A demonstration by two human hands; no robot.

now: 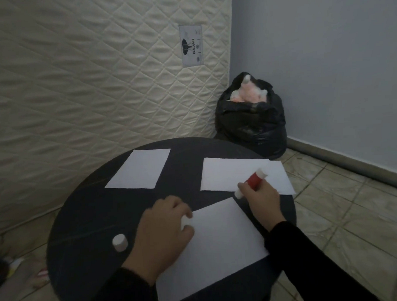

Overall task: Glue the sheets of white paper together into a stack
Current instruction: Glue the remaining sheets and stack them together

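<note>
Round dark table (86,214) held three separate sheets; beside the nearest sheet (220,247), left hand (164,231) pressed curled fingers, right hand (261,197) gripped the uncapped glue stick (253,181). Nothing looked stacked yet.

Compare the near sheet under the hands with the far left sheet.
The near sheet is pinned by the left hand, with the glue stick in the right hand at its corner; the far left sheet lies untouched. The near sheet lies more skewed. Both are blank white paper lying flat on the dark table.
</note>
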